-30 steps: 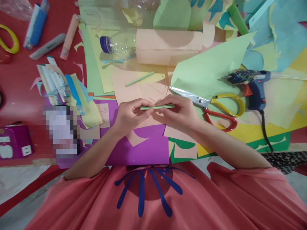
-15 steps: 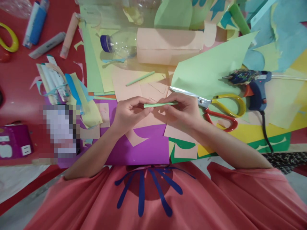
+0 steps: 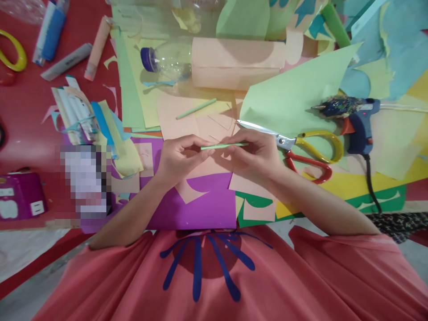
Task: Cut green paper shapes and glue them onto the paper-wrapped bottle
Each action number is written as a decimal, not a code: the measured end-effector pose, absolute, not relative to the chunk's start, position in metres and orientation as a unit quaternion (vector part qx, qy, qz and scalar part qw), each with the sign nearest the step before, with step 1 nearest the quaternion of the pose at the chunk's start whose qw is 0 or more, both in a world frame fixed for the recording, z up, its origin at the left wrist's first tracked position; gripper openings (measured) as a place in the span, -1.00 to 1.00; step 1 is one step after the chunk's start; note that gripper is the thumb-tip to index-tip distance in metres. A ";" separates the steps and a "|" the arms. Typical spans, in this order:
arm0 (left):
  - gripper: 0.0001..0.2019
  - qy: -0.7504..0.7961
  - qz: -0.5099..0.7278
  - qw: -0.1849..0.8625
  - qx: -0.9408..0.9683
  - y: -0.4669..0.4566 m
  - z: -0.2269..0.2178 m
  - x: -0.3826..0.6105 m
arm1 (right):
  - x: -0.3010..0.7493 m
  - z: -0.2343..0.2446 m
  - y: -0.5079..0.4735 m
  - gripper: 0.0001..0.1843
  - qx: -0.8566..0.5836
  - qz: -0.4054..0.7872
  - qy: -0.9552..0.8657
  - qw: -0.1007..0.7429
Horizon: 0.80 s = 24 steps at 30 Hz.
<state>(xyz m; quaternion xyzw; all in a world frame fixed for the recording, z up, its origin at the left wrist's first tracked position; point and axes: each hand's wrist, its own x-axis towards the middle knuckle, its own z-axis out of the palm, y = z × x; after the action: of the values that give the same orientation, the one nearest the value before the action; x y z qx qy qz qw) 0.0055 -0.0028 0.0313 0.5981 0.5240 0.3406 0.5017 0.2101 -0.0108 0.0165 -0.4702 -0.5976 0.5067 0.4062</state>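
Note:
Both my hands pinch a thin rolled tube of light green paper (image 3: 223, 146), held level over pink and purple sheets. My left hand (image 3: 180, 158) grips its left end with curled fingers. My right hand (image 3: 256, 154) holds the right end between thumb and fingertips. A second green paper roll (image 3: 195, 109) lies on the pink sheet just beyond my hands. Scissors with yellow and red handles (image 3: 301, 149) lie right beside my right hand, blades pointing left.
A blue glue gun (image 3: 354, 120) with its black cord lies at the right. A clear plastic bottle with a purple cap (image 3: 160, 60) and a pink paper roll (image 3: 234, 62) lie at the back. Markers, a glue stick (image 3: 96, 49) and paper scraps litter the red table (image 3: 26, 111) at left.
The green roll has shifted slightly right and up between my fingers and looks thinner, as if rolled tighter. Both hands stay in nearly the same place.

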 end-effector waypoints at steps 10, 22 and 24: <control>-0.76 0.523 0.358 0.458 0.624 -0.002 0.031 0.005 | 0.208 0.014 -0.012 -0.85 -0.475 0.508 -0.587 0.414; -0.84 0.473 0.342 0.516 0.627 -0.003 0.033 0.008 | 0.207 0.012 -0.013 -0.89 -0.466 0.474 -0.614 0.425; -0.83 0.477 0.330 0.529 0.619 -0.003 0.033 0.008 | 0.207 0.012 -0.013 -0.84 -0.464 0.487 -0.606 0.424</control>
<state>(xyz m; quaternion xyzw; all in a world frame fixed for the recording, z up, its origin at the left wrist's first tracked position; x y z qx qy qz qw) 0.0080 -0.0033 0.0335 0.6190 0.4775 0.3302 0.5290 0.2067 -0.0130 0.0122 -0.4642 -0.6064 0.4867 0.4243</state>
